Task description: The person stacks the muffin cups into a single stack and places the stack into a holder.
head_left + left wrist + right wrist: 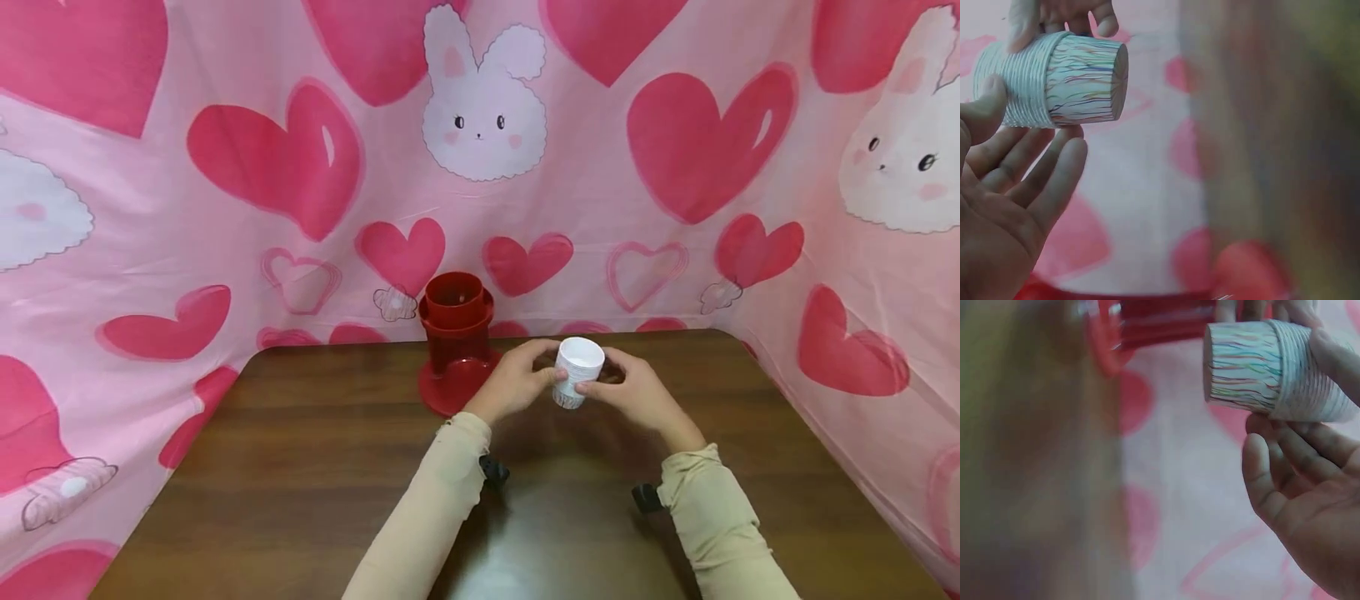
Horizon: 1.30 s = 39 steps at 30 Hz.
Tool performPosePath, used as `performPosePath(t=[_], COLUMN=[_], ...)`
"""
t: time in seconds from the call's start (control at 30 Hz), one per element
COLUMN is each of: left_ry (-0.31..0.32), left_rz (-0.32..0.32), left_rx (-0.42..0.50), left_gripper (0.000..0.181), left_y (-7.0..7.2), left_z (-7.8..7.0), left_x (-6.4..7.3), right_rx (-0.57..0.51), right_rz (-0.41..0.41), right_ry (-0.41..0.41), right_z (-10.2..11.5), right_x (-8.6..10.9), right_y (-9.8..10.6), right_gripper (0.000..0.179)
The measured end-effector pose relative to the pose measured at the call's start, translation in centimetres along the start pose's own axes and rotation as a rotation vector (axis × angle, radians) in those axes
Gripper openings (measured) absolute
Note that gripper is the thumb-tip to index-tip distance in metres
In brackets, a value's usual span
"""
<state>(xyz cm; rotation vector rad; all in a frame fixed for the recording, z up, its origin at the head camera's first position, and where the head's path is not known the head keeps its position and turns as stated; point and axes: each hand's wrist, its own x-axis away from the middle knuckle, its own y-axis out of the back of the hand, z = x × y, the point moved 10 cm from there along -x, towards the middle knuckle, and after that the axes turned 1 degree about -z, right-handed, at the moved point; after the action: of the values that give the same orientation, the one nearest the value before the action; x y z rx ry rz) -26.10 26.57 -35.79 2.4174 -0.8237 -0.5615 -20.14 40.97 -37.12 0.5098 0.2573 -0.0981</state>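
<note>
Between both hands, above the table, is a stack of white paper cups (580, 360) nested in one another. Thin coloured lines run along the outermost cup of the stack (1085, 78), and many rims show in a ribbed band. My left hand (519, 377) grips the stack from its left side, thumb in front and fingers behind. From the other side my right hand (637, 392) holds it the same way, its thumb near the rims and its fingertips (1255, 447) against the far side. The open end of the stack faces up in the head view.
A red plastic stand (456, 350) with a round tube and a wide base stands at the back of the brown wooden table (315, 467), just left of the hands. Pink cloth (600, 250) with hearts and rabbits hangs behind the table and along its sides.
</note>
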Motion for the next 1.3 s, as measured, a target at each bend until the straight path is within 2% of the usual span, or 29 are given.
performPosePath(t=[0.17,0.33,0.5,0.63,0.73,0.87,1.03,1.3], left_ry=[-0.07,-0.093,-0.102,-0.094,-0.079,-0.043,0.001,0.049], left_rz=[-0.103,-0.177,-0.243,-0.29,-0.297,-0.285,-0.266,-0.232], left_rx=[-0.024,-0.022,-0.029,-0.023,-0.011,-0.002,-0.004,-0.017], left_gripper=[0.042,0.04,0.04,0.039,0.04,0.041,0.041,0.042], left_y=[5.9,11.8,16.6,19.6,20.9,21.5,21.5,20.8], left_z=[-2.8,-4.8,-5.5,-5.0,-4.2,-2.5,-0.3,1.8], left_x=[-0.3,-0.8,-1.3,-1.4,-1.4,-1.3,-1.0,-0.7], right_rx=[0.02,0.001,0.01,-0.023,-0.036,-0.007,0.054,0.096], right_rz=[-0.014,-0.004,-0.027,-0.028,-0.009,0.019,0.054,0.093], right_ry=[0.052,0.106,0.165,0.167,0.159,0.146,0.116,0.05], right_z=[5.1,10.1,14.1,15.8,16.5,16.3,15.2,13.7], right_x=[-3.3,-7.2,-10.7,-13.2,-14.6,-15.9,-16.7,-16.5], right_y=[0.1,-0.3,-1.2,-2.4,-3.6,-5.2,-6.9,-8.2], right_gripper=[0.048,0.049,0.051,0.053,0.054,0.058,0.063,0.064])
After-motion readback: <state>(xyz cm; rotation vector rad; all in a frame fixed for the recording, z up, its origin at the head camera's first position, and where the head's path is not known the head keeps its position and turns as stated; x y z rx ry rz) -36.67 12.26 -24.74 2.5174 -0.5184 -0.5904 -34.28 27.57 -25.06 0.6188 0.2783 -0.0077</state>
